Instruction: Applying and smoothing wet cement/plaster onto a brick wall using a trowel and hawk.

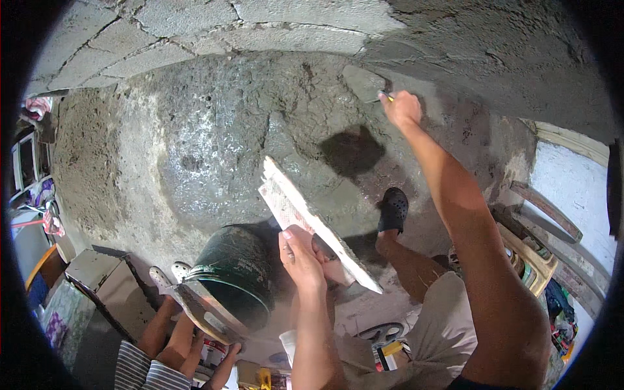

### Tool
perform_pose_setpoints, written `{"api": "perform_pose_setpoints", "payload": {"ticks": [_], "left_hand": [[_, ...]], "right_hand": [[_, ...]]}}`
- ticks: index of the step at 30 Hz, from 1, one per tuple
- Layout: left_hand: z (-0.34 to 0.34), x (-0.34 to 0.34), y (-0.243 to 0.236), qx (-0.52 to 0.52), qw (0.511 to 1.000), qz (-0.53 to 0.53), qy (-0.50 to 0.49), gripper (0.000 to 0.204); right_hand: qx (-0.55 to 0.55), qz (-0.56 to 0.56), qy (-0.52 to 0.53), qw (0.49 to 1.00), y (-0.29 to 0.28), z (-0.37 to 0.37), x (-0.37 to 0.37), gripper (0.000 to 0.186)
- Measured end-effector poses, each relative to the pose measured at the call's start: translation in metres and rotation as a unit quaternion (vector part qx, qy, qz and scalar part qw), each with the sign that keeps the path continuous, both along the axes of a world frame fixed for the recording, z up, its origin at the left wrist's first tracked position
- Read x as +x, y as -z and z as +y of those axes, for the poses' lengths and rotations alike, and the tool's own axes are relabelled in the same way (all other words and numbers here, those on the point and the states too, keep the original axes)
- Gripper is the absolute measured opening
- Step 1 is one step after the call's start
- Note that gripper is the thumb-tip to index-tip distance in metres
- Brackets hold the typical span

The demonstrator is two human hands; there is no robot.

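Work at the foot of a wall, seen from above. The cement floor [140, 159] meets a block wall [195, 26] along its far edge; wet grey mortar [305, 104] covers much of the floor's middle and reaches toward that edge. Near the floor's left edge stands a low box [97, 270]. A dark green bucket [237, 257] stands left of the person's left forearm, a flat strip [211, 318] slanting over its mouth; a co-worker's pale clogs [161, 279] are just beside it. The person's dark clog [393, 209] rests on the floor between the two arms. Along the right edge, a wooden plank [546, 211] and a cream plastic frame [536, 263] lie before a white panel [572, 185].

The hands are well apart. The left hand [302, 263] is closed on a white board [286, 205], held tilted above the floor, its grip partly hidden. The right hand [403, 109] is clenched round the handle of a trowel [363, 83], whose blade lies against the mortar near the floor's far edge.
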State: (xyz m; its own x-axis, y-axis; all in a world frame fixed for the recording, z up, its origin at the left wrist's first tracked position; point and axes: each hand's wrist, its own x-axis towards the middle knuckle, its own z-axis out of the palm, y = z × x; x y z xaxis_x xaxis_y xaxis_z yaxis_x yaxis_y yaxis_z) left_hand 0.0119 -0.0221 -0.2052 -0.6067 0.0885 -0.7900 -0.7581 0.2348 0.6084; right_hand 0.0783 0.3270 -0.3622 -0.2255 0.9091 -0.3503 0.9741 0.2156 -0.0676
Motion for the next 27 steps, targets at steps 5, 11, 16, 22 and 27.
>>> {"api": "perform_pose_setpoints", "payload": {"ticks": [5, 11, 16, 22, 27], "left_hand": [[0.006, -0.011, 0.001, -0.019, 1.000, 0.012, 0.021, 0.043], [0.006, -0.017, 0.011, 0.012, 0.998, 0.050, 0.047, 0.038], [-0.008, -0.020, 0.015, 0.012, 0.999, 0.035, -0.003, 0.035], [-0.049, 0.011, -0.001, 0.056, 0.997, 0.019, -0.044, 0.036], [-0.070, 0.041, -0.039, 0.039, 0.998, -0.019, -0.039, 0.038]], "right_hand": [[-0.011, 0.113, 0.050, 0.992, 0.048, 0.004, -0.043, 0.049], [-0.017, 0.280, 0.067, 0.958, 0.030, -0.034, 0.009, 0.049], [-0.158, 0.337, 0.113, 0.921, -0.053, -0.062, 0.055, 0.039], [-0.205, 0.173, 0.104, 0.958, -0.177, -0.079, 0.076, 0.048], [-0.153, 0.204, 0.013, 0.967, -0.194, -0.074, 0.092, 0.046]]}}
